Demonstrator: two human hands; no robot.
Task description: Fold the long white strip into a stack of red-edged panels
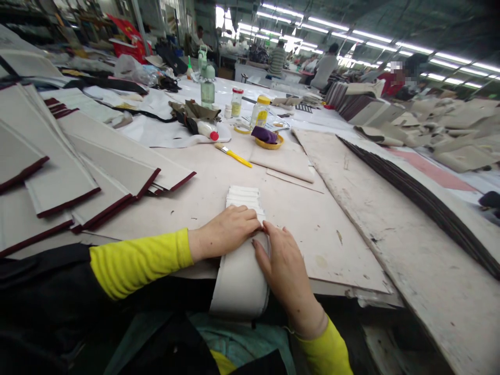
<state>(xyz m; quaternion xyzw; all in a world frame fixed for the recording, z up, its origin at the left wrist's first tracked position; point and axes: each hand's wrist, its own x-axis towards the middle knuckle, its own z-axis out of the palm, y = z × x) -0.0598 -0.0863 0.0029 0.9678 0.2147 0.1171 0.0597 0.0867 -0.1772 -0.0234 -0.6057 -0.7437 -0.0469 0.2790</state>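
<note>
A stack of pale, white-backed strips [240,284] lies across the front edge of the work table, its near end hanging over the edge and its far end fanned in steps. My left hand [228,229] rests over the stack from the left, fingers bent together on its top; whether they pinch a strip is hidden. Along the right side of the stack is my right hand [285,268], thumb apart from the fingers, fingertips touching the strips near my left fingertips.
Pale panels with dark red edges [113,179] spread at the left. Beyond the hands lie a yellow brush [234,155], a yellow dish [269,143] with purple cloth, a yellow-lidded jar [260,112] and bottles. A long board [390,208] extends along the right. People work in the background.
</note>
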